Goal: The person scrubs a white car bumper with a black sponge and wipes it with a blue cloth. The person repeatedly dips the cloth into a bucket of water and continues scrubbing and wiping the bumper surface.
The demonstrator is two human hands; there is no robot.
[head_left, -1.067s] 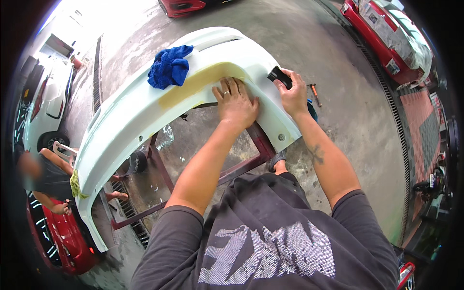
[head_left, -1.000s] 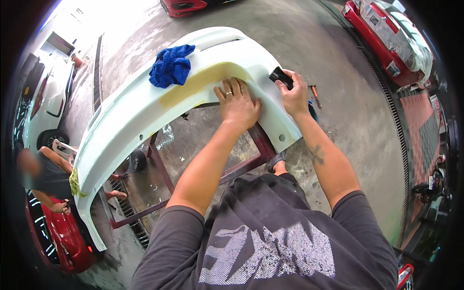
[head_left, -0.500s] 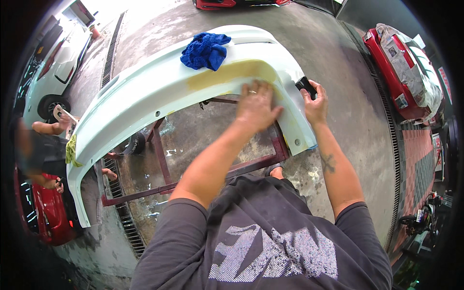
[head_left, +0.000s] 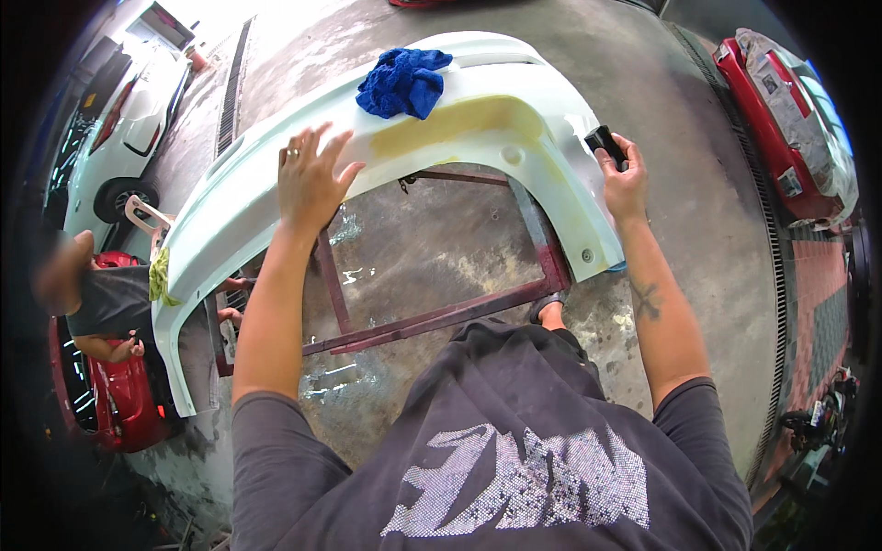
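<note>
A pale mint-white car bumper (head_left: 216, 220) lies across a dark red metal stand (head_left: 459, 310) in front of me. Its right part carries a yellowish patch (head_left: 450, 127) along the inner curve. My left hand (head_left: 310, 179) is spread flat, a ring on one finger, at the bumper's middle; whether it touches the surface I cannot tell. At the bumper's right end, my right hand (head_left: 625, 179) grips a small black block (head_left: 604, 145) between thumb and fingers. A crumpled blue cloth (head_left: 404, 83) rests on top of the bumper.
A co-worker (head_left: 106, 294) is at the bumper's left end, near a green cloth (head_left: 160, 275) draped there. White (head_left: 129, 138) and red (head_left: 129, 399) cars stand at the left. A partly covered red car (head_left: 767, 129) is at the right, beyond a floor drain (head_left: 758, 193).
My left hand has moved left along the bumper, from the yellowish patch to the bumper's middle, fingers now spread. My right hand still holds the black block at the right end.
</note>
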